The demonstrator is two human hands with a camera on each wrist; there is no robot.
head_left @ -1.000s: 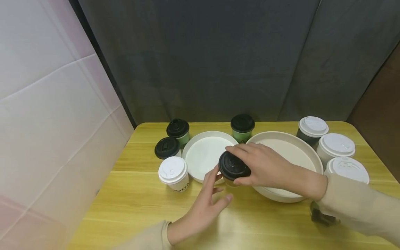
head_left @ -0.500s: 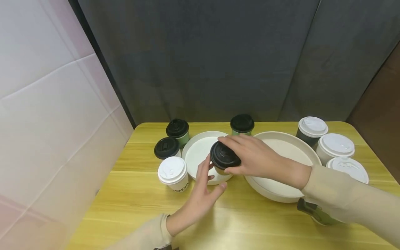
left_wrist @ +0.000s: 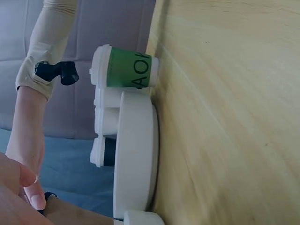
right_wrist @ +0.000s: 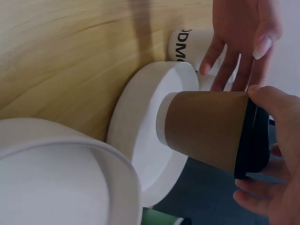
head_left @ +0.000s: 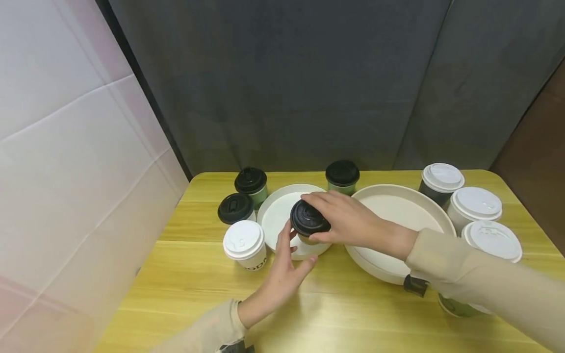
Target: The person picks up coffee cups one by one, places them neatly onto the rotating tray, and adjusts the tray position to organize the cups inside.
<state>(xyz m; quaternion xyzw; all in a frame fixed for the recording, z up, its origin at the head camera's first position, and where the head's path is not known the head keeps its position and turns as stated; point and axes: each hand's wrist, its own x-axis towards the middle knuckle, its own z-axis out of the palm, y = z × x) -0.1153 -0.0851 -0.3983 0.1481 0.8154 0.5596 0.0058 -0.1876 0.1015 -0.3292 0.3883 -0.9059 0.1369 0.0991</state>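
My right hand (head_left: pixel 346 219) grips a brown paper coffee cup (right_wrist: pixel 206 124) by its black lid (head_left: pixel 307 218). In the right wrist view the cup's base hangs above the smaller white round tray (right_wrist: pixel 140 112), apart from its floor. Beside the cup, on its left, my left hand (head_left: pixel 282 277) has its fingers extended and thumb spread; whether a fingertip touches the cup I cannot tell. A white-lidded cup with dark lettering (head_left: pixel 244 245) stands just left of the tray.
Two black-lidded cups (head_left: pixel 250 181) (head_left: pixel 235 209) stand left of the tray, another black-lidded cup (head_left: pixel 342 175) behind. A larger cream tray (head_left: pixel 401 211) lies right. Several white-lidded cups (head_left: pixel 476 204) line the right side, including a green one (left_wrist: pixel 129 68) partly behind my right sleeve.
My right hand has carried the brown cup leftward, from between the trays to over the smaller tray. My left hand has shifted slightly left alongside it.
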